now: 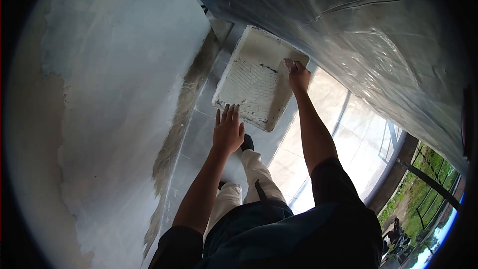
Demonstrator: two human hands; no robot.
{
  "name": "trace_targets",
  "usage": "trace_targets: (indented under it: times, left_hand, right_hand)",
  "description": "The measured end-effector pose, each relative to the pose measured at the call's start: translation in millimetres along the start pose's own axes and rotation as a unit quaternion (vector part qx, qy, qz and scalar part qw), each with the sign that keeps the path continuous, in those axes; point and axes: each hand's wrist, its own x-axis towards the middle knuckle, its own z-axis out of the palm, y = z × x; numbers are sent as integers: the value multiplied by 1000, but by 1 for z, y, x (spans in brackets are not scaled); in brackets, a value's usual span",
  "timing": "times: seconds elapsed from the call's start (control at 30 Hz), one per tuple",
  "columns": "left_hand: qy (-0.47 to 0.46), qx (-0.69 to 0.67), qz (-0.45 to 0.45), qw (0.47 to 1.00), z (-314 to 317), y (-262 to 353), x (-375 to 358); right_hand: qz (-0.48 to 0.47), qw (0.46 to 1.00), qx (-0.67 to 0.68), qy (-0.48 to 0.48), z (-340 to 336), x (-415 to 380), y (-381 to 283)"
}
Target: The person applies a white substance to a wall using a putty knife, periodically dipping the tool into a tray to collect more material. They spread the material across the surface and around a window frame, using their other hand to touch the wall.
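Note:
A paint tray (249, 112), ribbed inside and coated with whitish paint, lies on the floor in front of me. My left hand (229, 131) is open, its fingers stretched out right at the tray's near edge. Over the tray's right side, my right hand (298, 75) is closed, with the fingers bent together. A pale, paint-coloured patch shows beside those fingers, but I cannot tell what they hold.
To the left stands a wall (124, 69) with patchy pale paint and a bare strip along its base. Clear plastic sheeting (368, 45) hangs at the right. Beneath the tray is a tiled floor (201, 129), sunlit to the right. A railing (430, 184) and grass lie beyond.

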Motion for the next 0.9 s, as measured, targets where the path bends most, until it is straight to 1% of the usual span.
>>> trace_targets:
  times: [0.07,0.13,0.27,0.33,0.47,0.53,0.57,0.63,0.67,0.73,0.87,0.9]
  left_hand:
    - [-14,3,-3,1000,1,-3,0]
    - [-19,-4,-3,1000,1,-5,-1]
    - [-22,-5,-11,1000,6,-11,-8]
    - [-32,-22,-29,999,6,-11,-13]
    - [-33,-34,-37,998,11,-13,-28]
    - [-34,-43,-47,997,13,-13,-36]
    - [-33,-43,-49,997,14,-13,-40]
    - [-34,-44,-56,997,16,-14,-46]
    - [-32,-44,-56,997,16,-14,-49]
    - [-26,-45,-60,997,18,-15,-52]
    - [-19,-41,-62,997,19,-15,-52]
    - [-17,-42,-60,997,20,-15,-52]
  right_hand:
    - [1,1000,9,-9,8,1,1]
    - [-22,1000,4,9,16,2,6]
    - [-21,1000,10,-2,17,10,1]
    - [3,997,-50,-60,22,18,5]
    - [20,996,-51,-69,18,20,4]
    - [44,993,-61,-94,15,16,4]
    - [41,993,-61,-95,15,14,8]
    - [64,994,-6,-93,15,8,13]
    - [63,994,-5,-93,14,4,14]
    - [74,989,-4,-127,10,-3,15]
    - [49,988,17,-144,7,-19,1]
    - [5,989,13,-150,7,-24,-1]
